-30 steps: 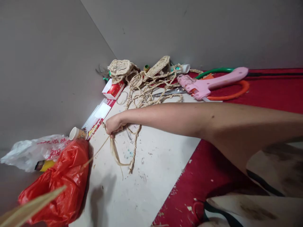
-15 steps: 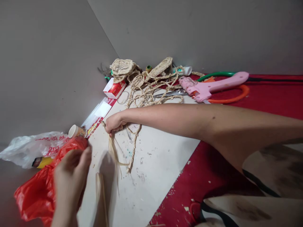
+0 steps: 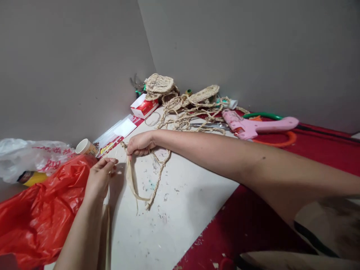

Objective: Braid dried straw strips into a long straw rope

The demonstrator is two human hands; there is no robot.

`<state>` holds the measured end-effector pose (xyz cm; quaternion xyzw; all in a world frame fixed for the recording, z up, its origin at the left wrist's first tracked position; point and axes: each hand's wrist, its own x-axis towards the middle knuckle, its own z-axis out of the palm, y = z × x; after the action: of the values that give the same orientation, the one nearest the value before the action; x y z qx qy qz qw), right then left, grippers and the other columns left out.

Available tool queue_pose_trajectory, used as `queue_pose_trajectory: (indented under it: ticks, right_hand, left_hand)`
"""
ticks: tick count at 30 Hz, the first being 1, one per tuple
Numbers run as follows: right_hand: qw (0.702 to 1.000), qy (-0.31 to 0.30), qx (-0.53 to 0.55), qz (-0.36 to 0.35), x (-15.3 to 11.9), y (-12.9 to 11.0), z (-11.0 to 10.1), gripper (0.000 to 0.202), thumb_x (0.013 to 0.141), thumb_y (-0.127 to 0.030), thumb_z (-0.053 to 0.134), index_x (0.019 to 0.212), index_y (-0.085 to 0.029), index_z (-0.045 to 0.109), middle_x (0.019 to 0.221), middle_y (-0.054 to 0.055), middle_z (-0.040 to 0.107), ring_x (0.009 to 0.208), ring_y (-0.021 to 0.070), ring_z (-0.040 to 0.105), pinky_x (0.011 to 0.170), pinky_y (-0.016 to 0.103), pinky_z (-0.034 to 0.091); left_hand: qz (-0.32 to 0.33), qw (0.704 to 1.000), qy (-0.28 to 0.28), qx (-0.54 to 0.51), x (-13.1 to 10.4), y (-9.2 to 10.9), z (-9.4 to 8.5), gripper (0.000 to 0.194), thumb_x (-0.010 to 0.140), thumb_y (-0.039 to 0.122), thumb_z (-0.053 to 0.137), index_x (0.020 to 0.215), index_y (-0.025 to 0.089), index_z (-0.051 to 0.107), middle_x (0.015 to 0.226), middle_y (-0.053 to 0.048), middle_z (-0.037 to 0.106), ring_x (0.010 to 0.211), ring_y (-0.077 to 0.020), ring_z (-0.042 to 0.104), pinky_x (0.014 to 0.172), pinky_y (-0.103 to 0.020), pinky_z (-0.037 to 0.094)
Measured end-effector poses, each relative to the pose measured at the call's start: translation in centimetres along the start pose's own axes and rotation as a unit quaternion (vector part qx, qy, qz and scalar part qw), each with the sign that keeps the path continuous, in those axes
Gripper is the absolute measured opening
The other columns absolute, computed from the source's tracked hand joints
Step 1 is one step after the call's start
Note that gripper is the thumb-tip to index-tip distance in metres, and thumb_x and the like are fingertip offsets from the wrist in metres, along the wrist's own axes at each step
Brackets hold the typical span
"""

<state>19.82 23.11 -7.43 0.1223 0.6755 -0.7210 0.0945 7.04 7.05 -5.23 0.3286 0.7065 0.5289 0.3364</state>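
Note:
My right hand (image 3: 140,144) is closed around a braided straw cord (image 3: 159,178), which loops down over the white board (image 3: 168,228). The cord's knotted tip pokes out left of the fist, and a flat pale straw strip (image 3: 131,180) hangs below it. Left of that, my left hand (image 3: 99,174) is raised with fingertips pinched together; a thin pale strand (image 3: 108,193) trails beneath it, apparently from the pinch. Under my left forearm lie more long straw strips (image 3: 106,225).
Tangled braided cord (image 3: 180,118) and coiled woven pieces (image 3: 159,83) lie at the back, with scissors (image 3: 208,126), a pink glue gun (image 3: 261,125) and a red-white box (image 3: 144,107). A paper cup (image 3: 86,147), red plastic bag (image 3: 50,210) and clear bag (image 3: 17,153) stand left.
My left hand has moved up and right, closer to my right hand, its fingers now pinched. My right hand stays on the cord. The view has shifted slightly.

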Motion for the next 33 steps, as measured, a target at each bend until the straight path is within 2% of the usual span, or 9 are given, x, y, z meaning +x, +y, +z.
queue_pose_trajectory:
  ticks: [5,9,12,16,21,23,25,30,33]
  right_hand:
    - [0.999,-0.029,0.032,-0.007,-0.1,0.2,0.0,0.022,0.088,-0.014,0.038,0.077,-0.008,0.056,0.040,-0.010,0.022,0.032,0.0036,0.016,0.031,0.014,0.015]
    - [0.999,-0.032,0.040,-0.008,-0.1,0.4,0.0,0.022,0.089,-0.018,0.039,0.077,-0.008,0.055,0.041,-0.011,0.021,0.033,0.0032,0.015,0.030,0.013,0.014]
    - [0.998,-0.035,0.048,-0.005,0.0,0.7,-0.1,0.020,0.089,-0.020,0.042,0.079,-0.008,0.055,0.042,-0.011,0.021,0.034,0.0030,0.016,0.031,0.012,0.014]
    - [0.998,-0.034,0.058,-0.004,0.1,0.8,-0.2,0.017,0.088,-0.023,0.047,0.080,-0.009,0.055,0.043,-0.011,0.023,0.034,0.0030,0.017,0.030,0.012,0.014]
    - [0.998,-0.032,0.062,0.005,0.0,0.8,-0.3,0.018,0.089,-0.022,0.045,0.080,-0.009,0.054,0.043,-0.010,0.024,0.034,0.0030,0.017,0.030,0.011,0.015]
    - [0.998,-0.033,0.061,0.003,0.0,0.8,-0.2,0.018,0.089,-0.022,0.045,0.079,-0.009,0.054,0.042,-0.010,0.024,0.034,0.0028,0.017,0.030,0.011,0.015]
    - [0.998,-0.033,0.059,0.002,0.0,0.8,-0.2,0.018,0.089,-0.022,0.045,0.079,-0.009,0.054,0.042,-0.010,0.024,0.034,0.0027,0.017,0.030,0.011,0.015]
    - [0.997,-0.043,0.058,-0.001,0.2,1.1,-0.4,0.019,0.087,-0.025,0.048,0.080,-0.008,0.055,0.043,-0.011,0.024,0.034,0.0024,0.017,0.030,0.011,0.015]
    - [0.997,-0.047,0.059,-0.005,0.3,1.4,-0.6,0.019,0.087,-0.026,0.050,0.080,-0.009,0.055,0.044,-0.011,0.023,0.035,0.0025,0.017,0.030,0.012,0.016]
  left_hand:
    - [-0.068,0.991,-0.065,-0.094,0.9,-1.0,1.9,0.021,0.052,0.020,0.074,0.063,0.013,0.058,0.059,-0.001,0.063,0.052,-0.0080,0.054,0.054,-0.019,0.044]
    - [-0.077,0.984,-0.097,-0.129,1.2,-1.8,2.9,0.024,0.053,0.021,0.074,0.066,0.014,0.055,0.060,-0.001,0.063,0.050,-0.0086,0.054,0.050,-0.019,0.042]
    - [-0.063,0.985,-0.085,-0.140,1.2,-2.2,2.8,0.028,0.053,0.022,0.076,0.069,0.016,0.053,0.058,0.001,0.062,0.044,-0.0063,0.048,0.041,-0.016,0.035]
    - [-0.049,0.985,-0.086,-0.143,1.3,-2.3,2.3,0.030,0.054,0.023,0.078,0.078,0.015,0.061,0.057,0.001,0.061,0.041,-0.0045,0.041,0.037,-0.015,0.028]
    - [-0.077,0.982,-0.107,-0.136,1.5,-1.9,1.9,0.017,0.056,0.019,0.074,0.068,0.010,0.067,0.058,-0.003,0.062,0.048,-0.0071,0.048,0.046,-0.019,0.041]
    - [-0.078,0.982,-0.109,-0.132,1.6,-1.8,1.7,0.015,0.055,0.017,0.073,0.067,0.009,0.068,0.059,-0.004,0.062,0.049,-0.0072,0.048,0.048,-0.020,0.042]
    - [-0.072,0.984,-0.106,-0.123,1.7,-1.6,1.4,0.017,0.054,0.017,0.073,0.067,0.009,0.069,0.056,-0.002,0.058,0.047,-0.0061,0.045,0.044,-0.018,0.038]
    - [-0.081,0.985,-0.123,-0.086,1.6,-1.3,1.0,0.023,0.052,0.022,0.075,0.071,0.010,0.068,0.048,0.005,0.044,0.040,-0.0014,0.029,0.037,-0.014,0.015]
    - [-0.084,0.984,-0.130,-0.085,1.5,-1.4,1.3,0.025,0.054,0.029,0.075,0.069,0.011,0.066,0.049,0.006,0.042,0.038,-0.0002,0.023,0.038,-0.016,0.010]
